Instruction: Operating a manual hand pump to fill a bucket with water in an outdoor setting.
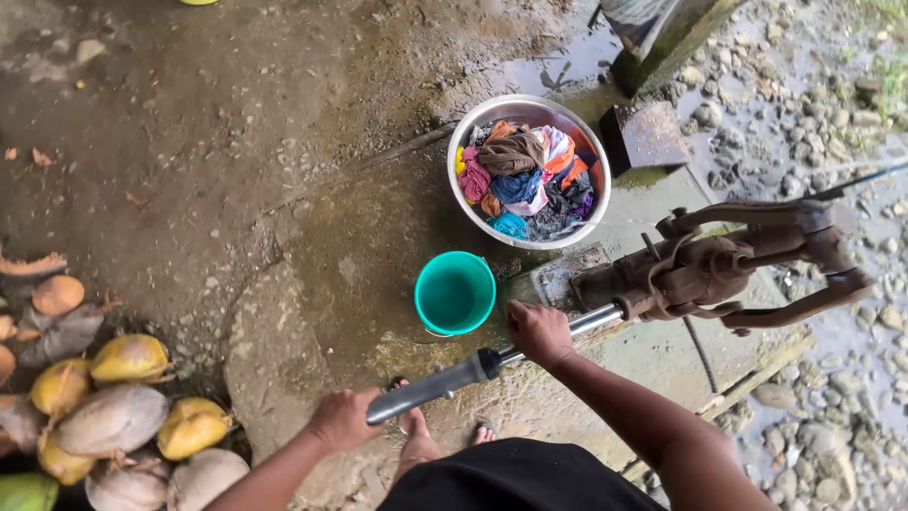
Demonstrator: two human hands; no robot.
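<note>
Both ends of the pump handle [492, 360] are gripped, left hand [342, 419] closed low, right hand [539, 331] closed higher, and water could miss the teal bucket [455, 292] just beyond the right hand.

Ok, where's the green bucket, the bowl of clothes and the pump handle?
Teal bucket [455, 292], head view: on its inside bottom.
Metal basin [463, 135], head view: on its bare left rim.
Pump handle [445, 380], head view: on the grey grip between the left hand [342, 419] and right hand [539, 331].
</note>
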